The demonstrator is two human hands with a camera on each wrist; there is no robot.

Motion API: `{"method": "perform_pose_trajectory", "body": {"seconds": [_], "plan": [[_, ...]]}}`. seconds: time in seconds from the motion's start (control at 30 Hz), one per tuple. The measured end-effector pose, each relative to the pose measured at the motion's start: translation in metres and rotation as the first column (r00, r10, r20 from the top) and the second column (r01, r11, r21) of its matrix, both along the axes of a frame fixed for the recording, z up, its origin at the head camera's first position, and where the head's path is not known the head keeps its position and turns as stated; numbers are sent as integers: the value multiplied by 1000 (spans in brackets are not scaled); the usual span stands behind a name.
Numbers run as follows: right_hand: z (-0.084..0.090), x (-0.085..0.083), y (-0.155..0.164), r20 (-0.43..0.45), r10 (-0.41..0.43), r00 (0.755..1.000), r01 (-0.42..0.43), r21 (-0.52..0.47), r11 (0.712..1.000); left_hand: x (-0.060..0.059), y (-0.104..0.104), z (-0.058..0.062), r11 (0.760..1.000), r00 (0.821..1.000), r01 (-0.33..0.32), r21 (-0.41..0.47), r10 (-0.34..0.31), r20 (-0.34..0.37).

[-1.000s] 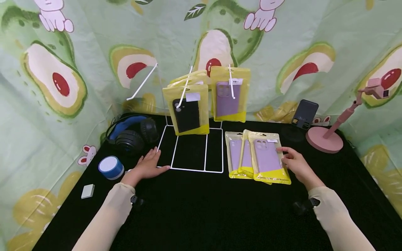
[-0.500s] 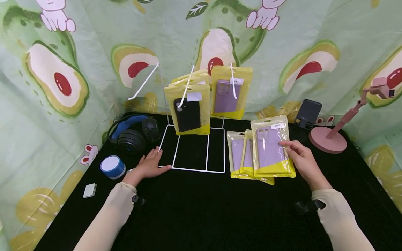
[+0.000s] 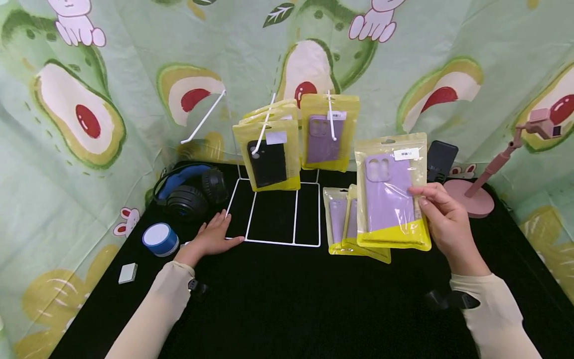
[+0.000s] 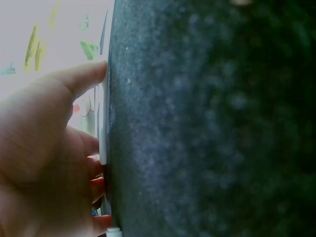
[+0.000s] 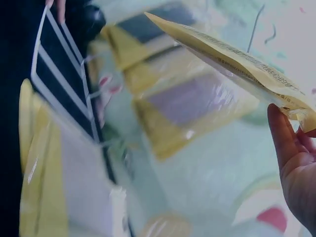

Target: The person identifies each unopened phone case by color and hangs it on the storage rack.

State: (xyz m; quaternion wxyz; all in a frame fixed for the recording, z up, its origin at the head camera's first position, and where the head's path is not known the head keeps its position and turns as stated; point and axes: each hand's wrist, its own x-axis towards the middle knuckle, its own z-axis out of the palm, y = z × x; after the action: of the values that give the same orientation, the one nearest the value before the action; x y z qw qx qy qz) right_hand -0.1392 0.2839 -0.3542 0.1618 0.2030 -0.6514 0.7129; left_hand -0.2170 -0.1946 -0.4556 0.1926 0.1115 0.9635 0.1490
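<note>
Lilac phone case in its yellow-edged clear pouch (image 3: 391, 194) is lifted off the black table (image 3: 287, 304), upright in my right hand (image 3: 448, 227), thumb and fingers pinching its right edge, above the other pouches (image 3: 347, 224) lying near the table's back right part. My left hand (image 3: 211, 238) lies flat, fingers straight, on the front left corner of the white wire rack (image 3: 275, 214), steadying it. I judge the pick-up step done; next comes threading the pouch's top hole onto a hook (image 3: 331, 117), which calls for lining the hole up with the hook's tip. Each pouch has a small white label (image 3: 405, 153), but its print is too small to read. No brand shows.
</note>
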Motion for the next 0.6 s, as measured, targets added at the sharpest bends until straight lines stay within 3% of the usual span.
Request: {"method": "perform_pose_trajectory", "body": {"seconds": [0.37,0.6], "plan": [[33,17,-41,-240,57,969,-89,-125,988,0,-1,0,1000,1000,-8,9,8,-5],[41,19,-56,-292,15,956,-74,-191,979,1,0,3,1000,1000,-8,6,8,-6]]}}
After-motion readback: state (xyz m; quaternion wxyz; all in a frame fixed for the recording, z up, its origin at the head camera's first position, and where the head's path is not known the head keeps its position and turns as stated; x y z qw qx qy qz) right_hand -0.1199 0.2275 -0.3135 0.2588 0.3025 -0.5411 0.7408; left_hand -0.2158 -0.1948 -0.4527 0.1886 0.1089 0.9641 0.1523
